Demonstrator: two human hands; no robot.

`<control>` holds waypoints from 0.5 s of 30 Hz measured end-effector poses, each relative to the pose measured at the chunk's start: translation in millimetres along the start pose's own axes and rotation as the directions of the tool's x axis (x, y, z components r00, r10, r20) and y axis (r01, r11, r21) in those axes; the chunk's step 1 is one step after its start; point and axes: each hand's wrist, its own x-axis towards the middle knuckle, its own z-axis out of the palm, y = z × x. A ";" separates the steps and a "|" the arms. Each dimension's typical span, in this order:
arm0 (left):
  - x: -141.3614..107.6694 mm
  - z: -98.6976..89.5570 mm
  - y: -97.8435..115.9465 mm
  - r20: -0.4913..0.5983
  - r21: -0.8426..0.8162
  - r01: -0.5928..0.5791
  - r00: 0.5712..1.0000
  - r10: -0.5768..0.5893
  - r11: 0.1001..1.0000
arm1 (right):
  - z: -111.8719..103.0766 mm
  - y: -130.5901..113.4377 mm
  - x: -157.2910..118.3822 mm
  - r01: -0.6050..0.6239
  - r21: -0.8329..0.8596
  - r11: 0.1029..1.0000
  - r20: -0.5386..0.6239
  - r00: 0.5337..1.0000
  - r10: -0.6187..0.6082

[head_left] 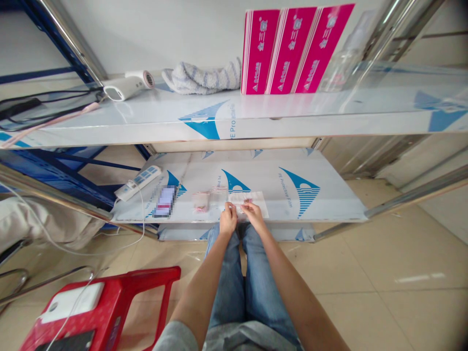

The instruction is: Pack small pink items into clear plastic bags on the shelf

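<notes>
The fingers (230, 208) of the left hand (228, 220) and the fingers (247, 206) of the right hand (255, 215) are held in a narrow pinch. They seem to hold the near edge of a flat clear bag (252, 201), but it is small and hard to see well. The bag has little pink bits in it and lies on the lower shelf (278, 165), which has a shiny film with blue marks on it. Just left of the hands sits a small clear bag (201, 201) with pink bits too. Farther left are a blurred flat thing (165, 201) and a white power strip (137, 183). Below the hands are knees in blue jeans (234, 273). On the top shelf (153, 122) are a white hair dryer (127, 85), a fuzzy striped sock (201, 78) and pink boxes (296, 48). A red plastic stool (109, 297) stands on the tile floor (365, 273).
</notes>
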 end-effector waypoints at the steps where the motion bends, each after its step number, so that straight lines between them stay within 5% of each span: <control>1: -0.3 -0.5 0.7 0.002 0.001 -0.004 1.000 0.004 1.000 | 0.4 -1.6 -0.4 -0.015 0.010 1.000 0.010 1.000 0.015; 15: -0.9 0.4 2.2 0.030 -0.001 -0.034 0.999 0.034 0.999 | -3.0 -2.2 -2.1 0.059 -0.027 0.998 0.101 0.993 -0.056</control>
